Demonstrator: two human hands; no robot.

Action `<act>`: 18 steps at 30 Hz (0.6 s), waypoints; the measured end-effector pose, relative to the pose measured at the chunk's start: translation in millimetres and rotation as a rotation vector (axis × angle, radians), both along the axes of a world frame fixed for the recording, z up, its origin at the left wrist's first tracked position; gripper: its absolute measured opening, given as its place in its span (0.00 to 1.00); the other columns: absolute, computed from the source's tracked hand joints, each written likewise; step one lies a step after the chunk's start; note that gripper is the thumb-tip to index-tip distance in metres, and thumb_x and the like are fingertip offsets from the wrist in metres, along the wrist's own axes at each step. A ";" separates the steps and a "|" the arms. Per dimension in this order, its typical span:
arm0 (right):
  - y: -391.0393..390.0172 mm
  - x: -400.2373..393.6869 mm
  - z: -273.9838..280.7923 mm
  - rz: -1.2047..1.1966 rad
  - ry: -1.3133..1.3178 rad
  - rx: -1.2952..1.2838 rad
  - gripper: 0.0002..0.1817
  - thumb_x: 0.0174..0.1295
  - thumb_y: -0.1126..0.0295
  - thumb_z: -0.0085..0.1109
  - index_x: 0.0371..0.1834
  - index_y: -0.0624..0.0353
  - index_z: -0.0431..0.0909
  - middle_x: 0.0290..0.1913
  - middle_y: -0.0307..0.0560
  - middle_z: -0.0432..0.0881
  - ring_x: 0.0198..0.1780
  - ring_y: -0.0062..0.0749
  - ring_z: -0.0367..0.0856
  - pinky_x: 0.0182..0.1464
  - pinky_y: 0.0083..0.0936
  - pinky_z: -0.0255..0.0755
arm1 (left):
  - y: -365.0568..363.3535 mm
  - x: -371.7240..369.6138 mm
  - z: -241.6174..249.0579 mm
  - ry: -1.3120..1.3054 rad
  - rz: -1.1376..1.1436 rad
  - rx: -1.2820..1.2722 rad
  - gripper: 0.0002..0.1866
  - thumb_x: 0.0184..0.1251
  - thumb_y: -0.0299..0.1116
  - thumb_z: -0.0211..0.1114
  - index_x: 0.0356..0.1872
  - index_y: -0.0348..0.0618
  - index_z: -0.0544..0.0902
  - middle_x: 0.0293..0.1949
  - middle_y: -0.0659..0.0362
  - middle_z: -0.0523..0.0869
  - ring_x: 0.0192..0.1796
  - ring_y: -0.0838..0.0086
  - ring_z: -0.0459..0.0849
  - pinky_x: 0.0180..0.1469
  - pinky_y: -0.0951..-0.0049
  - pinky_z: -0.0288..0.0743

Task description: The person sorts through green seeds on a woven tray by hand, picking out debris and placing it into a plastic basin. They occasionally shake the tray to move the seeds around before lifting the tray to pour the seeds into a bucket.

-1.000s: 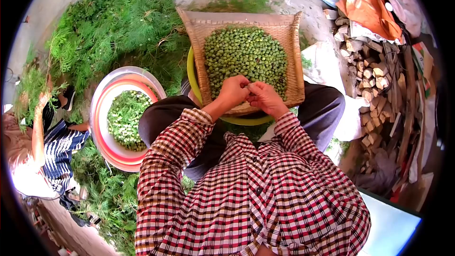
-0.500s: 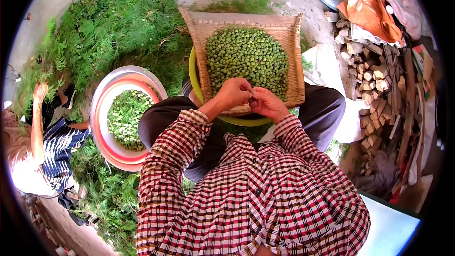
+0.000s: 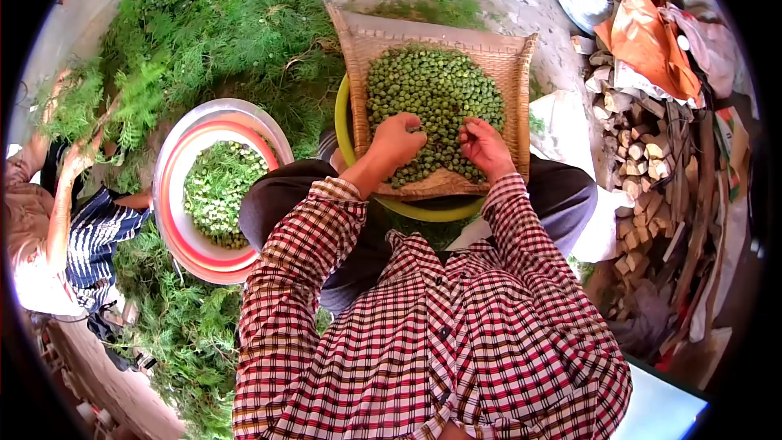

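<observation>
Many small round green pods (image 3: 432, 81) lie heaped in a woven tray (image 3: 520, 65), which rests across a yellow-green basin (image 3: 343, 126) between my knees. My left hand (image 3: 397, 144) is over the near left part of the heap, its fingers curled together; what they hold, if anything, is hidden. To its right, my right hand (image 3: 485, 147) has its fingertips pinched over the heap, and I cannot make out anything between them. A gap separates the two hands, with pods showing in it.
Left of my knee stands a red-rimmed basin (image 3: 175, 220) of green pods and sprigs (image 3: 224, 187). Feathery green branches (image 3: 220, 24) cover the floor beyond. A person (image 3: 69, 195) at far left handles branches. Firewood (image 3: 643, 155) and an orange bag (image 3: 648, 37) are at right.
My hands were together at the tray's near edge; they have moved apart over the heap. The heap's near part has spread towards me. The person at left has both hands on the branches.
</observation>
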State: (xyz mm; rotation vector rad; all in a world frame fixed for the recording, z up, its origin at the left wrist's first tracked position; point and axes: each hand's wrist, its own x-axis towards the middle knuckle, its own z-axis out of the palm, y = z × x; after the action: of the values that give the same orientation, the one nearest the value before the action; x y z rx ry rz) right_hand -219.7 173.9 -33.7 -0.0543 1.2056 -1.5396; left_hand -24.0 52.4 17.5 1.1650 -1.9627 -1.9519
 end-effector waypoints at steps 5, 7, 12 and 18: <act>-29.1 7.3 -7.0 0.197 0.558 0.435 0.09 0.54 0.64 0.59 0.28 0.57 0.73 0.21 0.37 0.73 0.19 0.18 0.69 0.17 0.15 0.62 | -19.4 -0.1 -5.4 0.260 0.158 0.036 0.19 0.51 0.34 0.62 0.43 0.31 0.77 0.37 0.53 0.81 0.37 0.73 0.79 0.38 0.74 0.72; -36.6 11.0 -17.1 0.199 0.686 0.503 0.12 0.51 0.63 0.62 0.21 0.58 0.73 0.17 0.37 0.72 0.15 0.20 0.67 0.16 0.19 0.60 | -20.7 1.0 4.1 0.248 0.195 0.067 0.18 0.51 0.34 0.63 0.41 0.31 0.77 0.37 0.54 0.81 0.38 0.74 0.78 0.39 0.75 0.71; -39.3 14.9 -22.1 0.198 0.926 0.611 0.13 0.53 0.66 0.59 0.16 0.58 0.72 0.15 0.38 0.70 0.16 0.22 0.66 0.17 0.21 0.60 | -19.7 1.0 2.2 0.249 0.174 0.102 0.17 0.52 0.33 0.63 0.40 0.31 0.78 0.34 0.57 0.80 0.36 0.75 0.77 0.37 0.75 0.71; -19.5 29.8 22.4 0.185 0.097 0.101 0.08 0.59 0.68 0.56 0.25 0.56 0.70 0.22 0.35 0.70 0.20 0.19 0.66 0.20 0.15 0.60 | -8.5 -3.7 -11.0 0.241 0.102 0.090 0.19 0.53 0.33 0.63 0.45 0.35 0.76 0.39 0.57 0.78 0.37 0.76 0.76 0.37 0.76 0.71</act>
State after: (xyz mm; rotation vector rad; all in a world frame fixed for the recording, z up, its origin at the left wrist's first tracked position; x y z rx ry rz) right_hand -189.9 154.4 -11.3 -0.1705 1.3155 -1.3258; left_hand -27.7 43.9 6.5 0.9757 -1.6794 -2.0382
